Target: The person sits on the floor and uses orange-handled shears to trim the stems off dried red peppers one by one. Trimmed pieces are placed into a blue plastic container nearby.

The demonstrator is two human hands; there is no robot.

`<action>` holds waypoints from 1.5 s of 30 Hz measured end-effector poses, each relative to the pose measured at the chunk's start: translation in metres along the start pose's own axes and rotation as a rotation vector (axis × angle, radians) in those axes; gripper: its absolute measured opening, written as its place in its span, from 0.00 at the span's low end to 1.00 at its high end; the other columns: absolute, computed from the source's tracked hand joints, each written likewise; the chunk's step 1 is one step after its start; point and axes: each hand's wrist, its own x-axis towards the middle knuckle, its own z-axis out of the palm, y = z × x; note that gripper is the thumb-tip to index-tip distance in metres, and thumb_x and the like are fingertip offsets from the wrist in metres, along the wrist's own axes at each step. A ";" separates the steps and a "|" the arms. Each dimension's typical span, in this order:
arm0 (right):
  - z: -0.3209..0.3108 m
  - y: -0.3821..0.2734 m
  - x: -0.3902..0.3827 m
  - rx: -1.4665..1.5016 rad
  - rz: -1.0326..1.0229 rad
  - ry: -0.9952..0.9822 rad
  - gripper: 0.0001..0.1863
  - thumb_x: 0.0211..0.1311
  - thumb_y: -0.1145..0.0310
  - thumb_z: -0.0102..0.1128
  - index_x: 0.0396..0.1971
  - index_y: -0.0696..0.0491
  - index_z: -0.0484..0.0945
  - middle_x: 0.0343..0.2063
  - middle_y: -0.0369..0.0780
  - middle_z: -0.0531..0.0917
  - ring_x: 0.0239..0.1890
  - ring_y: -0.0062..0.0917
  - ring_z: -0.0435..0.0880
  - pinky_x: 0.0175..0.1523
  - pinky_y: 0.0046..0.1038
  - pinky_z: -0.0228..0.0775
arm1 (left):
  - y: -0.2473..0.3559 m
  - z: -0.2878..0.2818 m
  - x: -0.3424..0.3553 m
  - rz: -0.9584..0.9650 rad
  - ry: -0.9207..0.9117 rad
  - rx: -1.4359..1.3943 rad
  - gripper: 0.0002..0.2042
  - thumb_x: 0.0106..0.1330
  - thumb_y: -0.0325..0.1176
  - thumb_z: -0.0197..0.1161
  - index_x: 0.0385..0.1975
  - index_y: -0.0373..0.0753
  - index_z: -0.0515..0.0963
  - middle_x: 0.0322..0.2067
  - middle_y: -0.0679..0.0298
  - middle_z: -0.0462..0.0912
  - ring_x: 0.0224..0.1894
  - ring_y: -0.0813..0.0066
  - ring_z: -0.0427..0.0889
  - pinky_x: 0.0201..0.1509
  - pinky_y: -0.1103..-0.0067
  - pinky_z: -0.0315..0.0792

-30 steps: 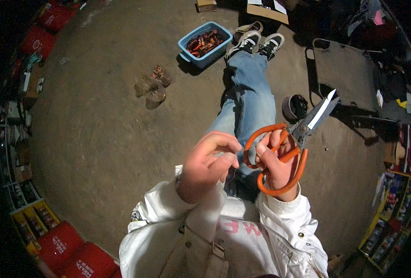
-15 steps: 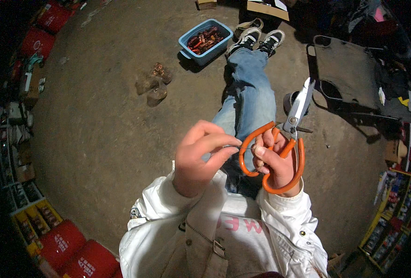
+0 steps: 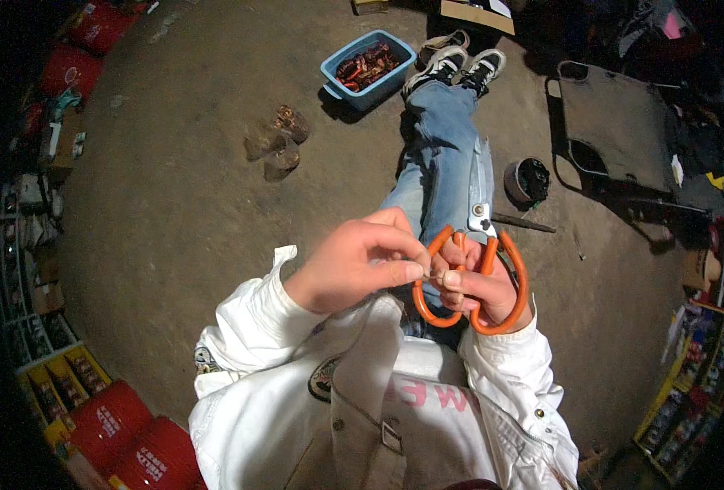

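Orange-handled scissors (image 3: 483, 222) hang on my right hand (image 3: 493, 290), its fingers through the loops and the blades pointing away over the jeans. The blades lie close together. With thumb and finger, the same hand also pinches a thin strand (image 3: 431, 277). My left hand (image 3: 362, 257) meets it from the left, thumb and forefinger pressed together on the strand's other part. The fingertips of both hands are almost touching, so most of the strand is hidden. Whether it is wire or thread I cannot tell.
Ahead stands a blue basin (image 3: 385, 92) holding dark reddish pieces. Several lumpy bundles (image 3: 280, 147) lie left of it. To the right are a round container (image 3: 517, 186), a dark stick (image 3: 529, 223) and a folding chair (image 3: 615, 122). Red drums (image 3: 109, 425) and stocked shelves (image 3: 689, 400) line the sides.
My hands have drawn closer together, shortening the visible strand between them. The scissors have swung from leaning right to pointing nearly straight ahead, with the blades now closer together.
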 end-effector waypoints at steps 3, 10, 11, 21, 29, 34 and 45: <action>-0.004 0.004 0.005 -0.242 -0.176 0.161 0.13 0.55 0.72 0.62 0.25 0.50 0.63 0.22 0.34 0.74 0.19 0.14 0.68 0.24 0.18 0.58 | -0.007 -0.006 0.008 -0.160 0.017 -0.167 0.06 0.60 0.30 0.63 0.32 0.34 0.81 0.32 0.67 0.72 0.37 0.80 0.71 0.44 0.82 0.65; -0.006 0.013 0.004 -0.334 -0.452 0.298 0.16 0.52 0.77 0.63 0.37 0.53 0.66 0.36 0.37 0.77 0.38 0.19 0.77 0.42 0.22 0.70 | -0.016 -0.010 0.018 -0.165 0.163 -0.072 0.08 0.60 0.32 0.64 0.32 0.33 0.80 0.31 0.68 0.73 0.34 0.81 0.71 0.41 0.84 0.65; -0.004 0.014 0.004 -0.329 -0.497 0.294 0.17 0.52 0.78 0.62 0.38 0.53 0.65 0.37 0.37 0.77 0.39 0.20 0.78 0.43 0.23 0.70 | -0.016 -0.008 0.018 -0.206 0.187 -0.117 0.07 0.60 0.32 0.63 0.32 0.34 0.79 0.31 0.68 0.73 0.33 0.82 0.71 0.38 0.84 0.65; -0.016 0.006 0.004 -0.357 -0.458 0.407 0.15 0.58 0.73 0.59 0.40 0.54 0.62 0.35 0.43 0.81 0.27 0.19 0.78 0.34 0.22 0.72 | 0.002 -0.007 0.027 -0.185 0.297 -0.097 0.06 0.62 0.31 0.62 0.32 0.35 0.77 0.29 0.72 0.69 0.22 0.88 0.66 0.24 0.87 0.60; -0.033 -0.009 -0.010 -0.366 -0.358 0.360 0.11 0.59 0.75 0.56 0.32 0.52 0.61 0.30 0.41 0.79 0.18 0.13 0.69 0.23 0.14 0.57 | 0.010 -0.018 0.028 -0.390 0.113 -0.298 0.06 0.63 0.33 0.61 0.32 0.38 0.77 0.18 0.77 0.66 0.17 0.89 0.60 0.19 0.87 0.53; -0.038 -0.014 -0.008 -0.448 -0.556 0.376 0.07 0.64 0.74 0.51 0.36 0.54 0.62 0.40 0.49 0.80 0.41 0.28 0.80 0.46 0.28 0.71 | 0.000 -0.010 0.021 -0.306 0.145 -0.289 0.06 0.64 0.33 0.60 0.31 0.38 0.75 0.18 0.76 0.67 0.17 0.89 0.60 0.19 0.88 0.52; -0.043 -0.023 -0.019 -0.232 -0.333 0.034 0.12 0.64 0.62 0.54 0.33 0.54 0.64 0.28 0.42 0.81 0.21 0.17 0.75 0.26 0.19 0.67 | -0.011 0.027 0.019 -0.004 0.036 -0.282 0.05 0.60 0.30 0.62 0.28 0.35 0.76 0.39 0.63 0.72 0.44 0.74 0.72 0.53 0.78 0.64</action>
